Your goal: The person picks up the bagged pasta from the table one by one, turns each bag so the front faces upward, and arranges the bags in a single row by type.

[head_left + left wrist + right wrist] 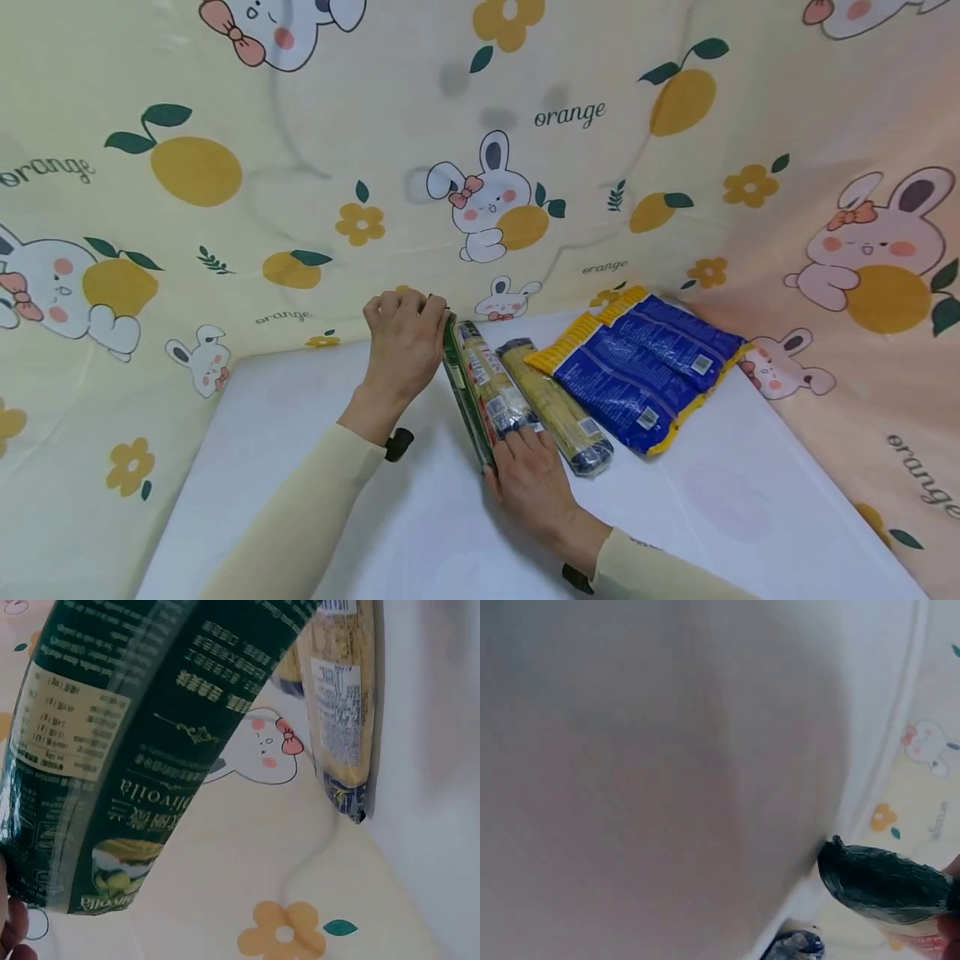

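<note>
A long dark green packet of pasta (467, 396) stands on edge, slanting across the white table. My left hand (405, 337) pinches its far end from the left, and my right hand (531, 483) grips its near end. In the left wrist view the green packet's printed face, with a pale label and an olive picture, fills the upper left. One crumpled end of it shows in the right wrist view, beside fingertips (950, 930) at the right edge. Close against the packet lies a clear pack of spaghetti (498, 383), its near end partly hidden by my right fingers.
A second clear spaghetti pack (558, 408) lies to the right. Its upper part touches a large blue and yellow bag (652, 367). The white table (300, 467) meets a cloth backdrop (300, 200) printed with rabbits and oranges just beyond the packs.
</note>
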Demonstrator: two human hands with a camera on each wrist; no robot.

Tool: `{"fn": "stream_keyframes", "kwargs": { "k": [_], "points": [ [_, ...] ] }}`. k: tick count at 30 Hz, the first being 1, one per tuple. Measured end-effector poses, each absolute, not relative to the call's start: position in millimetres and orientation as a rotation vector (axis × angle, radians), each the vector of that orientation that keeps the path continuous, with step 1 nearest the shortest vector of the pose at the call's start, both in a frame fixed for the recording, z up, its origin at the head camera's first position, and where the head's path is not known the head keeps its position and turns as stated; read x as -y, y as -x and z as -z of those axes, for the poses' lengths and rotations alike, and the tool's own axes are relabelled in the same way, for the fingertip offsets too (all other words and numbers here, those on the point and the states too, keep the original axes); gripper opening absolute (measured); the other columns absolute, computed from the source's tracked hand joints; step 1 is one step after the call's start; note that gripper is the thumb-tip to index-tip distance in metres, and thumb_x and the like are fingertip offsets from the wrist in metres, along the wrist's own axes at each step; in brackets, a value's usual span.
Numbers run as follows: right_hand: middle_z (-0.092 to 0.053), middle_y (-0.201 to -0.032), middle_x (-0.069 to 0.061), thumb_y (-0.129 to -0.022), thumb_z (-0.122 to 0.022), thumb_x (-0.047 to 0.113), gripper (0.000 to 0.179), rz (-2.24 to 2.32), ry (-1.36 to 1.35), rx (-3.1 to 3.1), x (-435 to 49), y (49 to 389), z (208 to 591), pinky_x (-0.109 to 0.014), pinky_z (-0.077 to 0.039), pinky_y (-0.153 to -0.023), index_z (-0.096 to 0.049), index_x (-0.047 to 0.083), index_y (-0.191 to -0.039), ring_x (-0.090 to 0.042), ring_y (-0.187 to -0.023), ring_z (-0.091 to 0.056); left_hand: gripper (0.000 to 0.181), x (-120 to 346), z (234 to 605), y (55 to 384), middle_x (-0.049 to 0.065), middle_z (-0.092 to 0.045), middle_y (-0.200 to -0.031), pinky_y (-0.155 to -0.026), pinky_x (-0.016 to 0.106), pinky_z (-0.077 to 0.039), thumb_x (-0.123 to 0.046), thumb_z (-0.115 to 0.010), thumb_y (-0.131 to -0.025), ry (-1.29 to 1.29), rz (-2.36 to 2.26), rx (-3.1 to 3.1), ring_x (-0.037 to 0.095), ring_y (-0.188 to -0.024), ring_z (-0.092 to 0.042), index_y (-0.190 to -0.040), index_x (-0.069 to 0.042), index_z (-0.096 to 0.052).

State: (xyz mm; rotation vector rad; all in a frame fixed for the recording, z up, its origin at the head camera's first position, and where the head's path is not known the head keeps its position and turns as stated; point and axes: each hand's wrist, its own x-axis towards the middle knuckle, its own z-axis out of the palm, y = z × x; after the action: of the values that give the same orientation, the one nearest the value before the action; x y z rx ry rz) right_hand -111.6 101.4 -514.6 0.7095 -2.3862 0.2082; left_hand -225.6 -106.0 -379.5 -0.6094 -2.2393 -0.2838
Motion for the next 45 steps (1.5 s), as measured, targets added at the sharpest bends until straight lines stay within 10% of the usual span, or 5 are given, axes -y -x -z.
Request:
{"fn": "stream_keyframes", "kwargs": {
  "k": [14, 29, 45],
  "points": [
    [-0.053, -0.076, -0.005, -0.082, -0.085, 0.037, 0.04, -0.121, -0.717, 2.414, -94, 105, 522, -0.042, -0.039, -0.07, -0.054, 0.012, -0.078, -0.027, -0.077, -0.053, 0.054, 98, 378, 223, 0.01, -0.063, -0.09, -0.087, 0.052, -0.03, -0.062, -0.072, -0.093, 0.619, 0.159, 2.323, 0.033, -0.102, -0.051, -0.095, -0.009, -0.06],
    [-0.056, -0.081, -0.003, -0.102, -0.06, 0.056, 0.047, -0.178, -0.798, 2.474, -92, 110, 521, -0.042, -0.04, -0.074, -0.055, 0.014, -0.083, -0.026, -0.082, -0.052, 0.013, 114, 389, 224, 0.01, -0.07, -0.098, -0.09, 0.052, -0.035, -0.021, -0.062, -0.107, 0.668, 0.312, 2.357, 0.032, -0.103, -0.053, -0.105, -0.009, -0.065],
    [-0.06, -0.098, -0.01, -0.096, -0.064, 0.068, 0.064, -0.202, -0.712, 2.707, -88, 144, 515, -0.044, -0.039, -0.083, -0.064, 0.004, -0.106, -0.029, -0.095, -0.052, 0.011, 139, 413, 227, 0.016, -0.066, -0.096, -0.084, 0.048, -0.044, -0.01, -0.056, -0.108, 0.696, 0.769, 2.328, 0.035, -0.097, -0.05, -0.108, 0.001, -0.058]
  ]
}}
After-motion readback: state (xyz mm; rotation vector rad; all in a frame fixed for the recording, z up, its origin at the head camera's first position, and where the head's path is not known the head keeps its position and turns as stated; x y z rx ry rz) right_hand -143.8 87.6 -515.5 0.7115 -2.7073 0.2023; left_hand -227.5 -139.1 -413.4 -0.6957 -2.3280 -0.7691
